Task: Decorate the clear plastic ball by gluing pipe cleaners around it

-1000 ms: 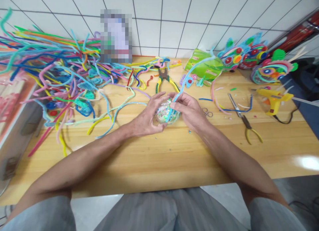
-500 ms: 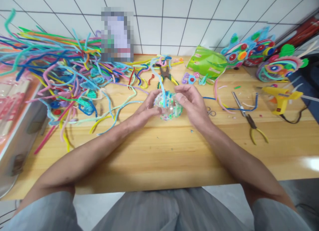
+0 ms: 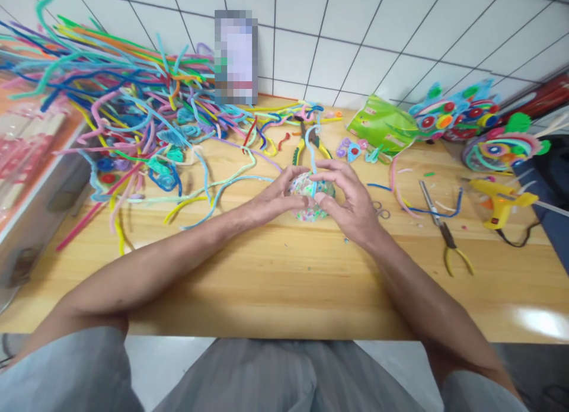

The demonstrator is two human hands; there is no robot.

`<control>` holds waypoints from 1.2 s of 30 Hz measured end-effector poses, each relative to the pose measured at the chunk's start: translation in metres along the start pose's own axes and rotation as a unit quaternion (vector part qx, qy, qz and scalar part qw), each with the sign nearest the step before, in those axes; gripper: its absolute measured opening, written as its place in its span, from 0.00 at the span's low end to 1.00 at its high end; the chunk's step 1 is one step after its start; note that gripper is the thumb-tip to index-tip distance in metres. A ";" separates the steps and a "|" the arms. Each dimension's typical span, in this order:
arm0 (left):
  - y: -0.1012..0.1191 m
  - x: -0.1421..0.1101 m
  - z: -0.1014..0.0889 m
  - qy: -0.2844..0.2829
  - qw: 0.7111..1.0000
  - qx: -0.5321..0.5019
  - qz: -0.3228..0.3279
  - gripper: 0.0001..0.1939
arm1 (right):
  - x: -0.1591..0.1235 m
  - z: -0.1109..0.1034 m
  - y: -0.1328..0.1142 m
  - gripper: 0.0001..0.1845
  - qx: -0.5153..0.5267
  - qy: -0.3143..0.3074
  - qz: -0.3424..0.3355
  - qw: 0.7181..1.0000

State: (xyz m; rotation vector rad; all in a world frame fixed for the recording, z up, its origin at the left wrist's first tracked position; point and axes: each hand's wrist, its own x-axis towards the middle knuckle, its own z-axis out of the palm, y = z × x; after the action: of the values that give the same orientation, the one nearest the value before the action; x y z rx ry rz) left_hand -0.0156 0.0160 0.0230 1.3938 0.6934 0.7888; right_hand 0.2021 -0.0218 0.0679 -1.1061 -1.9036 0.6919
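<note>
Between my hands, above the table's middle, is a round see-through ball (image 3: 306,214) with many small coloured specks. A light blue pipe cleaner (image 3: 310,146) runs across its front, and its free end rises and curls over at the top. My left hand (image 3: 283,197) grips the ball's left side, thumb in front and fingers behind. Curved around the right side, my right hand (image 3: 351,206) presses its thumb and fingers near the pipe cleaner. The fingers hide part of the ball. Just behind it lie green-and-yellow pliers (image 3: 299,150).
Loose pipe cleaners (image 3: 146,115) pile up at the left. A green packet (image 3: 382,127), colourful decorated figures (image 3: 493,148) and a yellow glue gun (image 3: 502,198) are at the right. Nearer lie small scissors (image 3: 381,210), a craft knife (image 3: 429,201) and yellow-handled pliers (image 3: 457,258).
The ball has turned in my hands. The pipe cleaner's free end swung from upper right to the left, and now stands nearly upright. My right fingers moved off the ball's edge and back onto it.
</note>
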 end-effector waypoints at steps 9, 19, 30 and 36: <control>0.001 -0.001 -0.002 -0.032 0.999 -0.015 0.003 0.32 | -0.006 0.013 0.010 0.12 0.074 0.019 0.023 0.997; -0.005 0.006 -0.002 0.011 0.997 0.032 0.063 0.37 | -0.002 0.006 0.008 0.13 0.054 -0.004 0.016 0.998; 0.008 0.000 -0.004 0.001 0.978 0.170 0.120 0.34 | -0.005 0.010 0.016 0.17 0.022 -0.006 -0.028 0.999; 0.014 -0.002 -0.005 -0.015 0.983 0.161 0.083 0.35 | -0.006 0.009 0.017 0.16 0.025 -0.008 -0.037 0.999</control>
State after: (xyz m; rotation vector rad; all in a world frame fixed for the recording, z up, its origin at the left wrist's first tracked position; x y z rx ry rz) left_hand -0.0217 0.0174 0.0365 1.7705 0.7104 0.8089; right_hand 0.2033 -0.0192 0.0478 -0.9959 -1.9203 0.7038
